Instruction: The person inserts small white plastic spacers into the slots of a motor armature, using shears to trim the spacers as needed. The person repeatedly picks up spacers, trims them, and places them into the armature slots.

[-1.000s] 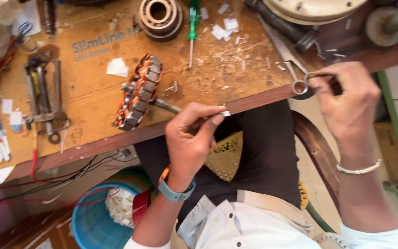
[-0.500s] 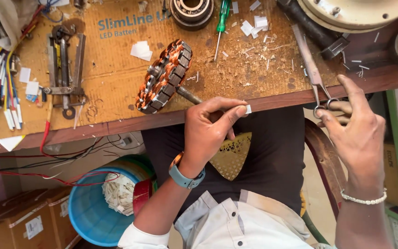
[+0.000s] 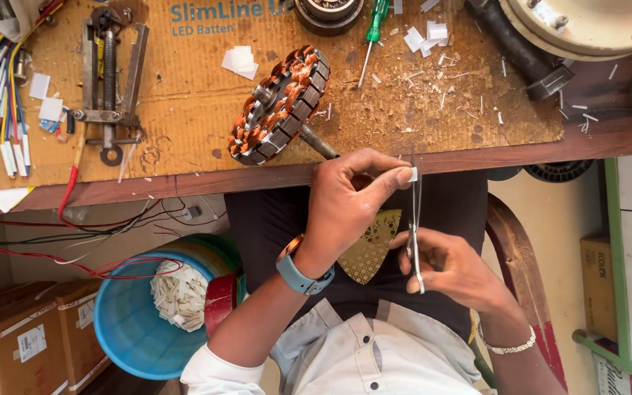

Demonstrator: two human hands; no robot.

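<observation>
My left hand point(image 3: 349, 201) pinches a small white paper strip point(image 3: 412, 175) between thumb and fingers, just below the bench edge. My right hand point(image 3: 451, 267) grips a pair of scissors point(image 3: 415, 219), blades pointing up at the strip. A motor stator with copper windings point(image 3: 279, 106) and a steel shaft leans on the cardboard-covered bench point(image 3: 184, 88), just above my left hand. A grey watch sits on my left wrist, a bead bracelet on my right.
A metal puller tool point(image 3: 107, 80) and coloured wires point(image 3: 9, 88) lie at the bench's left. A green screwdriver point(image 3: 372, 33), white paper scraps point(image 3: 429, 36), a bearing point(image 3: 328, 13) and a fan housing point(image 3: 594, 29) sit at the back. A blue bucket point(image 3: 137, 322) with paper strips stands below.
My right hand picked the scissors up from the bench's right edge and brought them down and left to the strip. My left hand kept hold of the strip.
</observation>
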